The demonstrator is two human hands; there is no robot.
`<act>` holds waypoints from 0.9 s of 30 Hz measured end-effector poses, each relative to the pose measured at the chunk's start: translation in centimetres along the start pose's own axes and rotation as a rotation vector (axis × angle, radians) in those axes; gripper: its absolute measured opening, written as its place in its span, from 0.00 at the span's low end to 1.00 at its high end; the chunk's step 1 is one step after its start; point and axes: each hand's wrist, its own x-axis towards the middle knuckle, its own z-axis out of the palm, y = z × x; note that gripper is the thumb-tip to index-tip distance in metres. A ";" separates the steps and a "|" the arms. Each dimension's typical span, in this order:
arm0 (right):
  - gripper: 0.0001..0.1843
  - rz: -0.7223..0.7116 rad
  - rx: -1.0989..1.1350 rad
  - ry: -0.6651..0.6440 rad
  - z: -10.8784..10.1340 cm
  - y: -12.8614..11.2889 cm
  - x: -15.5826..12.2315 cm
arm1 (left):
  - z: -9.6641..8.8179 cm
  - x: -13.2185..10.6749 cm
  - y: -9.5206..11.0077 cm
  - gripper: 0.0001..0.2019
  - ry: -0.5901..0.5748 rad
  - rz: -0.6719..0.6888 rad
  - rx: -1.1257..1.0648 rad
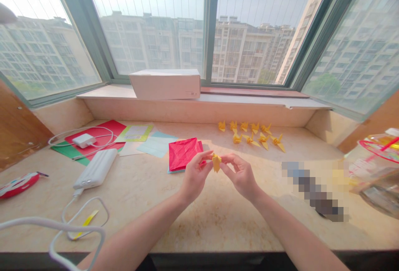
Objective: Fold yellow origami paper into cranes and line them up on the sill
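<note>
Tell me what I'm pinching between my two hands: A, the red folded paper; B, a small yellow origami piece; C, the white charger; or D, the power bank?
B. The fingertips of the left hand and the right hand meet on the small yellow origami piece, while the red folded paper lies further back on the sill.
</note>
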 end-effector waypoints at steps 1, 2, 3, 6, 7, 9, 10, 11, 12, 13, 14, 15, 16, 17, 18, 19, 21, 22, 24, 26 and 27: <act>0.07 -0.013 -0.010 0.011 0.0 0.0 0.0 | 0.0 0.0 0.1 0.15 0.001 -0.004 -0.024; 0.07 -0.021 -0.013 0.025 -0.1 0.1 0.0 | 0.0 0.0 0.2 0.15 -0.002 -0.004 -0.044; 0.06 -0.019 -0.008 0.035 -0.1 0.2 0.0 | 0.1 0.0 0.3 0.15 -0.010 -0.003 -0.060; 0.06 0.036 0.061 0.017 -0.1 0.4 -0.1 | 0.2 -0.1 0.7 0.12 -0.040 -0.003 -0.098; 0.07 0.059 0.098 -0.007 -0.1 0.4 -0.1 | 0.3 -0.1 0.8 0.11 -0.045 -0.007 -0.106; 0.07 0.092 0.153 -0.057 0.0 0.4 -0.2 | 0.3 -0.1 0.9 0.10 -0.042 -0.016 -0.114; 0.08 0.097 0.163 -0.074 0.0 0.4 -0.2 | 0.3 0.0 0.9 0.10 -0.040 -0.018 -0.114; 0.08 0.093 0.159 -0.081 0.0 0.3 -0.2 | 0.3 0.0 0.9 0.10 -0.039 -0.019 -0.110; 0.07 0.082 0.148 -0.078 0.0 0.2 -0.2 | 0.3 0.1 0.9 0.10 -0.039 -0.016 -0.106; 0.07 0.071 0.135 -0.069 0.0 0.1 -0.1 | 0.3 0.1 0.9 0.09 -0.041 -0.010 -0.102; 0.07 0.063 0.127 -0.056 -0.1 0.1 -0.1 | 0.4 0.1 1.0 0.09 -0.044 -0.003 -0.100; 0.07 0.058 0.122 -0.040 -0.1 0.1 0.0 | 0.4 0.0 1.1 0.10 -0.048 0.003 -0.099; 0.07 0.056 0.117 -0.024 -0.2 0.1 0.1 | 0.4 0.0 1.3 0.10 -0.054 0.009 -0.098; 0.07 0.056 0.113 -0.009 -0.2 0.1 0.1 | 0.5 -0.1 1.5 0.10 -0.063 0.016 -0.097; 0.07 0.057 0.109 0.004 -0.3 0.2 0.2 | 0.5 -0.3 1.7 0.10 -0.076 0.023 -0.096; 0.07 0.058 0.104 0.018 -0.3 0.2 0.2 | 0.5 -0.4 1.9 0.10 -0.092 0.032 -0.095; 0.07 0.057 0.094 0.045 -0.2 0.4 0.2 | 0.4 -0.6 2.1 0.11 -0.123 0.047 -0.091; 0.07 0.056 0.089 0.057 -0.2 0.5 0.2 | 0.4 -0.7 2.1 0.11 -0.133 0.048 -0.089; 0.07 0.050 0.074 0.073 0.0 0.5 0.1 | 0.4 -0.7 1.8 0.12 -0.119 0.041 -0.078; 0.07 0.051 0.055 0.094 0.1 0.6 0.0 | 0.3 -0.6 1.2 0.14 -0.076 0.024 -0.052; 0.07 0.057 0.048 0.108 0.1 0.6 -0.1 | 0.3 -0.5 0.9 0.15 -0.058 0.012 -0.036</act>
